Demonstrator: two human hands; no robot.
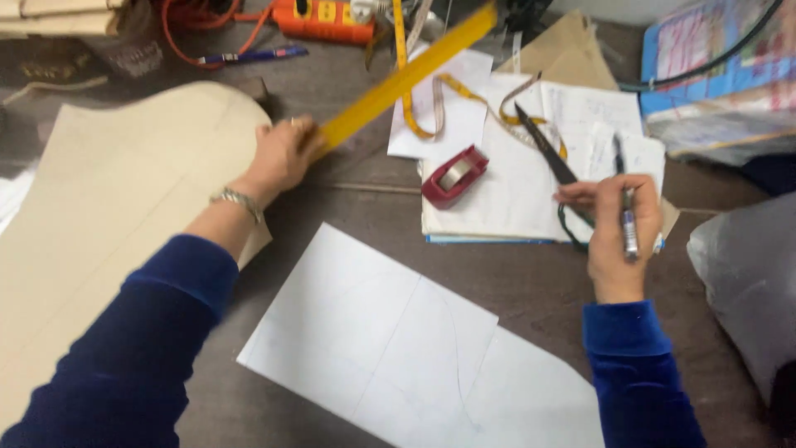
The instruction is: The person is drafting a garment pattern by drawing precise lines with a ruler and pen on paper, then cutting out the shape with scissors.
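**Ruler in one hand, pen in the other, above a marked sheet**

Lowest in the frame, a white paper sheet (390, 348) with faint drawn lines lies on the dark table (539, 282). At left sits a tan cardboard pattern (108, 216). Above it, left of centre, the left hand (282, 153) closes around one end of a yellow ruler (406, 75), which slants toward the top centre. At right, the right hand (618, 224) pinches a pen (628, 220) and touches black scissors (551, 162) on a paper stack (514, 191). Between the hands rests a red tape dispenser (453, 176); beyond it, a yellow measuring tape (431, 108).
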